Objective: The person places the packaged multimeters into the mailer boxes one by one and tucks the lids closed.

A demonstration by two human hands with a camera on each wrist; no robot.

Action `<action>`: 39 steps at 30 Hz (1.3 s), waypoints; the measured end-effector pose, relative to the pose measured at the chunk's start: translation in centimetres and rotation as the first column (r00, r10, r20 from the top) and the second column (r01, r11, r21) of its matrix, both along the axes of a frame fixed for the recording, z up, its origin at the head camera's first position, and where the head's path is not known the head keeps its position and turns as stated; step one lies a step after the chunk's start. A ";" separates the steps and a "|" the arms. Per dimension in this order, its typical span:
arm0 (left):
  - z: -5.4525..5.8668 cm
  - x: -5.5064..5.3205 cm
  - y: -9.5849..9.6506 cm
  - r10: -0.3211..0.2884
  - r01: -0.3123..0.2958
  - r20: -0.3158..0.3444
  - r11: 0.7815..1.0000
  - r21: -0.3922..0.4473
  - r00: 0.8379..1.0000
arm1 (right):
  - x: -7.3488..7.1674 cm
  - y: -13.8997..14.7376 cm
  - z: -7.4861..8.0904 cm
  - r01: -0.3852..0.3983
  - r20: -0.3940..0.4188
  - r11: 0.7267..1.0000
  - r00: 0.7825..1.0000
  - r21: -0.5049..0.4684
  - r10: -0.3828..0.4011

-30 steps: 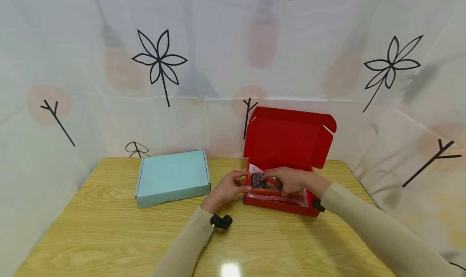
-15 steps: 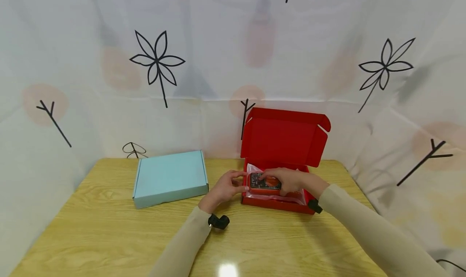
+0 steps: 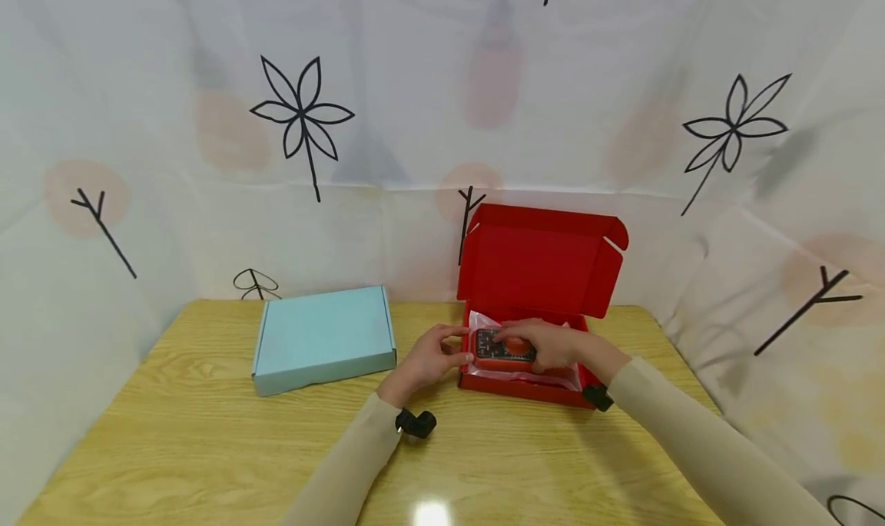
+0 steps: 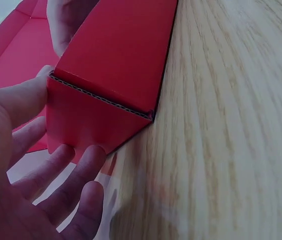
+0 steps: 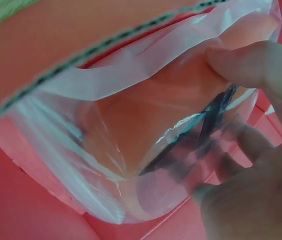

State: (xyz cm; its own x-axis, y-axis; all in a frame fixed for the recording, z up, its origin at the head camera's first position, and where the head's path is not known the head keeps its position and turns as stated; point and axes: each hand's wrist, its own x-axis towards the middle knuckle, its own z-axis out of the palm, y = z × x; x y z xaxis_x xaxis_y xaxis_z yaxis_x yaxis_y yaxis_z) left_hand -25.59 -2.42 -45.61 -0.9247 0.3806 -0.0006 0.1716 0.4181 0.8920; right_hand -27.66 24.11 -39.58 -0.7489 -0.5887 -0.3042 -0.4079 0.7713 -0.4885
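An orange multimeter (image 3: 503, 364) with a dark face and a round dial lies in a clear plastic bag (image 3: 477, 320) inside the open red cardboard box (image 3: 535, 394). My right hand (image 3: 555, 345) grips the meter's right part from above. In the right wrist view, the thumb (image 5: 245, 62) presses its near side through the plastic, while the other fingers sit at the far side. My left hand (image 3: 426, 359) holds the box's left end; in the left wrist view its thumb (image 4: 23, 102) is at the rim and several fingertips touch the outer wall (image 4: 88, 117).
The red box's lid (image 3: 539, 261) stands upright against the patterned cloth backdrop (image 3: 415, 127). A closed light-blue box (image 3: 325, 330) lies to the left on the wooden table (image 3: 228, 449). Black cameras are strapped to both wrists, and a dark cable (image 3: 853, 501) shows at the lower right.
The head view has shifted slightly. Both hands, the multimeter and the red box stay in nearly the same place, with the same holds.
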 end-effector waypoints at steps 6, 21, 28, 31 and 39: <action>0.0 0.0 0.0 -0.004 0.004 -0.006 1.000 -0.021 1.000 | 0.4 0.5 -0.2 0.009 -0.053 1.000 0.999 0.024 -0.007; 0.7 -0.2 -0.2 0.035 -0.034 -0.042 0.999 0.029 0.999 | 1.4 1.3 0.4 0.044 -0.152 0.995 0.987 -0.089 -0.057; 1.2 -0.8 -0.4 0.101 -0.096 -0.038 0.988 0.119 0.994 | 2.1 2.5 0.7 0.070 -0.231 0.971 0.965 -0.229 -0.124; 1.6 -1.0 -0.6 0.126 -0.117 -0.057 0.983 0.144 0.990 | 2.4 3.2 1.0 0.115 -0.253 0.947 0.948 -0.300 -0.195; 3.0 -1.2 -1.0 0.154 -0.118 -0.145 0.965 0.234 0.977 | 3.5 5.2 1.5 0.205 -0.358 0.821 0.825 -0.532 -0.437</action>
